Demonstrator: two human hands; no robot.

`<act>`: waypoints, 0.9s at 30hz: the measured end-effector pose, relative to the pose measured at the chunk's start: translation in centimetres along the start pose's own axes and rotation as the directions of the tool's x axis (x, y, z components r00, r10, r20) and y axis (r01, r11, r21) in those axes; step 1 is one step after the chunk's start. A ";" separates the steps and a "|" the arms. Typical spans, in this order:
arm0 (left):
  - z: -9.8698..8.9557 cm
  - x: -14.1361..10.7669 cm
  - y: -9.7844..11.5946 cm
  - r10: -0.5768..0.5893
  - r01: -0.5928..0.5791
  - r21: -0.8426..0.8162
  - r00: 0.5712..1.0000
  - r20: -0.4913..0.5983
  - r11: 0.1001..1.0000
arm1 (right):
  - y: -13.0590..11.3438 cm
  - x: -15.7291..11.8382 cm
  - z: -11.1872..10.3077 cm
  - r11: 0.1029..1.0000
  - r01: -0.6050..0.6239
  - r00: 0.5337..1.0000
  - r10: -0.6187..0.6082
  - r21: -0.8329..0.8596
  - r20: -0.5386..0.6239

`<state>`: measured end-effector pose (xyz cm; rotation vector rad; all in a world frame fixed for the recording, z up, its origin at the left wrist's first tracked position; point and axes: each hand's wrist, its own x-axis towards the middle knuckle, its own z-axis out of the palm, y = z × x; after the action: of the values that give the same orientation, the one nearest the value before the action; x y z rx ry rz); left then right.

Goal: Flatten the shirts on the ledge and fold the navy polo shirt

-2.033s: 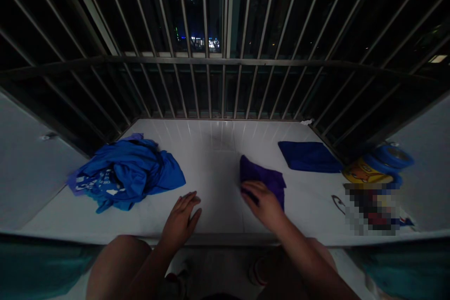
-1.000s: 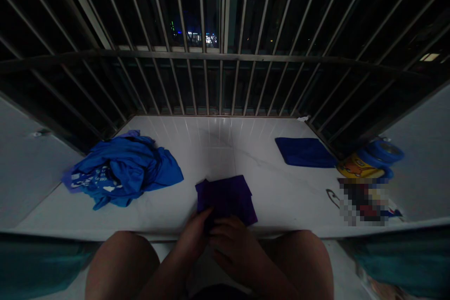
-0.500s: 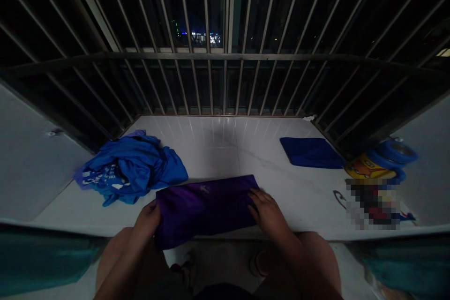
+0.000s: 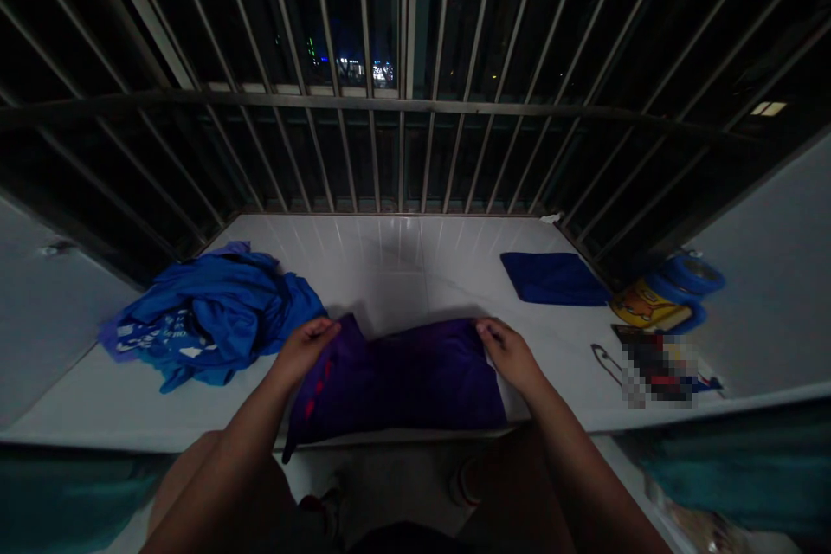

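A dark purple garment (image 4: 415,381), folded into a wide strip with red marks near its left side, lies along the front of the white ledge, its lower edge at the ledge's rim. My left hand (image 4: 310,346) pinches its upper left corner, which is slightly raised. At the upper right corner, my right hand (image 4: 510,352) grips the cloth between thumb and fingers. To the left is a crumpled heap of blue clothes (image 4: 221,312) with white print. A flat, folded dark blue cloth (image 4: 554,279) rests at the back right.
The white tiled ledge (image 4: 363,251) ends at a barred window (image 4: 402,104). On the right stand blue rolls (image 4: 694,277) beside a yellow cartoon-printed item (image 4: 649,303) and a blurred-out object (image 4: 662,368). Teal cloth (image 4: 733,467) hangs below the ledge on both sides.
Both hands have shifted to the garment's upper corners, the left hand moving up and right. The garment now shows red marks where a small light print showed before. The view has turned slightly right.
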<state>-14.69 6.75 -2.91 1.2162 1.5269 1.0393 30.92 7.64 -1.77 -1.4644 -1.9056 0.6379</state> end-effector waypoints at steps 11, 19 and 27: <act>3.6 -0.5 -1.3 0.349 -0.316 0.393 0.937 -0.014 0.864 | -0.9 -1.1 4.6 0.896 0.033 0.996 0.008 -0.443 0.090; 4.9 3.4 -0.3 0.249 -0.418 0.687 0.908 0.337 0.595 | -0.5 -0.1 5.2 0.893 -0.007 0.994 0.057 -0.450 0.097; 5.0 9.8 6.4 0.290 -0.397 0.679 0.918 0.272 0.618 | -2.4 9.5 1.7 0.941 -0.032 0.998 0.050 -0.338 0.045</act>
<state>-9.51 17.86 0.65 2.1688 1.6868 0.5303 26.51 16.18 0.62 -1.7154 -2.1082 0.3829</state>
